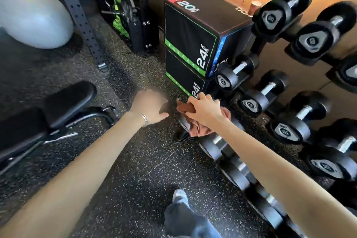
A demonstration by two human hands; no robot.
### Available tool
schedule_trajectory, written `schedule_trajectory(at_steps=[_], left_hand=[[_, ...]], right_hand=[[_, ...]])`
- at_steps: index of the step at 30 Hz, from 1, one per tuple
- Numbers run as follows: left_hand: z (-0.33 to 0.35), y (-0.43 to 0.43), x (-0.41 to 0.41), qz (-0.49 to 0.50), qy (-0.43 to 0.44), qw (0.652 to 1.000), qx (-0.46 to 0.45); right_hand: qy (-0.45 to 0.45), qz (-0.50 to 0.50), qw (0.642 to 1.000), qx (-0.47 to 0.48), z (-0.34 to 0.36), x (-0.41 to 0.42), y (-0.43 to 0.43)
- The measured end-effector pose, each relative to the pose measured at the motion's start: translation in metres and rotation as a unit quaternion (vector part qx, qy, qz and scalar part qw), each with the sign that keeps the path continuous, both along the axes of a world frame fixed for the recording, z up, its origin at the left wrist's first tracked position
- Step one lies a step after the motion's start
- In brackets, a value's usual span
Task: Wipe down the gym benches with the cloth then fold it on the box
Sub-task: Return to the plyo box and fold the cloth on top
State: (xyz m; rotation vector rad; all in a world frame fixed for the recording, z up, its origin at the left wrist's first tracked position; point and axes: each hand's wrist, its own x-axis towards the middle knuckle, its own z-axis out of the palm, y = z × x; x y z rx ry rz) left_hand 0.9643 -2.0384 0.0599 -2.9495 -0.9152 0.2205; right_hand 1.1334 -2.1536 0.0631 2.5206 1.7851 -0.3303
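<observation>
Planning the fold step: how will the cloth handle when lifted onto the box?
Likely floppy: the cloth bunches and sags below the right hand gripping it. Probably light: one hand holds all of it. Looks like soft fabric, so it should drape on the box, not slide.

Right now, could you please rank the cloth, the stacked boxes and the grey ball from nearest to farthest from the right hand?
1. cloth, gripped by the right hand.
2. stacked boxes, just beyond it.
3. grey ball, far left.
</observation>
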Motion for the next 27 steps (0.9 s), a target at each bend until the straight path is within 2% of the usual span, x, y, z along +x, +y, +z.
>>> schedule_trajectory(at_steps=[5,13,27], left_hand=[[-0.001,0.044,0.028,0.018,-0.011,1.000,0.011],[-0.026,0.117,0.050,0.015,-0.017,1.000,0.007],[-0.020,0.322,0.079,-0.099,-0.020,0.995,0.028]], right_hand=[[-0.035,0.029,0.999,-0.002,-0.002,0.033,0.054],[-0.023,0.028,0.999,-0.021,-0.019,0.056,0.131],[-0.020,-0.083,0.996,0.013,-0.014,0.058,0.310]])
